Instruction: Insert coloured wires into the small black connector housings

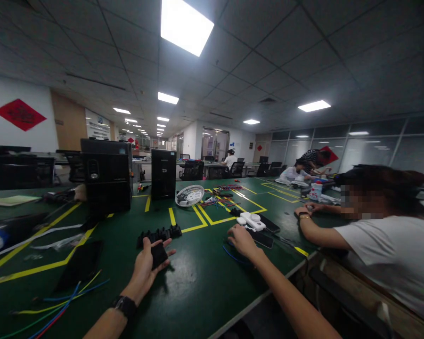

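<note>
A small black block (159, 255) rests in my left hand (146, 264), between the thumb and the spread fingers, above the table. Just beyond it lies a row of black plastic parts (159, 235). My right hand (243, 240) is over the table with its fingers bent down and together; what they hold, if anything, is hidden. It is close to a white device with rounded parts (250, 220). Below that hand a blue wire (235, 255) curves on the green table (194, 292). A dark phone-like slab (263, 239) lies to its right.
Two black computer towers (108, 176) (163, 174) stand at the back left. A white basket (190, 195) and several coloured wires (221, 200) lie mid-table. More loose wires (65, 305) and a dark flat slab (79, 265) are front left. A co-worker (385, 235) sits at the right.
</note>
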Demonstrator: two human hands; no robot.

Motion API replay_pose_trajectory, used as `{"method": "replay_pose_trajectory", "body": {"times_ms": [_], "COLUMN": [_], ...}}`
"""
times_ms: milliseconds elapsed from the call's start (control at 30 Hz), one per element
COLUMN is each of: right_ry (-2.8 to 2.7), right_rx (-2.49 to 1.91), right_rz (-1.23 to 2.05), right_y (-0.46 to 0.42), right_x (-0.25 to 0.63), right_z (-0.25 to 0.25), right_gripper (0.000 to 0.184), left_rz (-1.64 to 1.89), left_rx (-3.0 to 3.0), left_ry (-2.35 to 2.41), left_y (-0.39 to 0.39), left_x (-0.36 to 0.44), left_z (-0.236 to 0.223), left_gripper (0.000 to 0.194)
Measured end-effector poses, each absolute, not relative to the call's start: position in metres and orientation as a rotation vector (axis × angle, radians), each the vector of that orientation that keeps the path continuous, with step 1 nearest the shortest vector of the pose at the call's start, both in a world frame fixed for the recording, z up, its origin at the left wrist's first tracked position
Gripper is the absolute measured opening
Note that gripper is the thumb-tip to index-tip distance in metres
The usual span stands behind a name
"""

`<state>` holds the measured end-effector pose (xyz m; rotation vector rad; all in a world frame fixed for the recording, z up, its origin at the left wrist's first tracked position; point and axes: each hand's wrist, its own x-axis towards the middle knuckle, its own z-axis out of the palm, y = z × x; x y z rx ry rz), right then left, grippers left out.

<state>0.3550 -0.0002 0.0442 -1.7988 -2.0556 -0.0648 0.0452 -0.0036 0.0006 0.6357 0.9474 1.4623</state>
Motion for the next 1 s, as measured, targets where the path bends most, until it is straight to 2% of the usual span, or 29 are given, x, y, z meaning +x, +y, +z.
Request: {"method": "replay_pose_trajectory", "body": {"times_ms": [100, 200, 333, 500, 667, 1000], "right_ry": [-2.091, -2.085, -2.064, -2.090, -2.071, -2.058], "right_rx": [-1.894, -1.936, -1.877, -1.409, -1.039, -0.975], "right_rz": [-0.050, -0.072, -0.133, -0.083, 0.148, 0.234], "right_y": [0.004, 0.011, 0.024, 0.034, 0.028, 0.026], "right_x": [0.367, 0.363, 0.333, 0.239, 0.163, 0.161], "right_z": [0.030, 0.027, 0.044, 0.060, 0.036, 0.016], "right_gripper": [0.010, 0.012, 0.020, 0.024, 0.023, 0.024], "left_rz": [1.413, 1.354, 1.389, 1.531, 1.692, 1.728], "left_rx": [0.622, 0.588, 0.498, 0.519, 0.510, 0.428], "left_ry": [0.911, 0.852, 0.813, 0.762, 0.760, 0.777], "left_y": [-0.006, -0.007, -0.004, 0.001, 0.013, 0.014], "left_x": [0.052, 0.054, 0.053, 0.051, 0.043, 0.044], "left_z": [0.001, 0.002, 0.005, 0.003, -0.008, -0.006], "left_gripper": [0.048, 0.049, 0.034, 0.033, 0.028, 0.016]}}
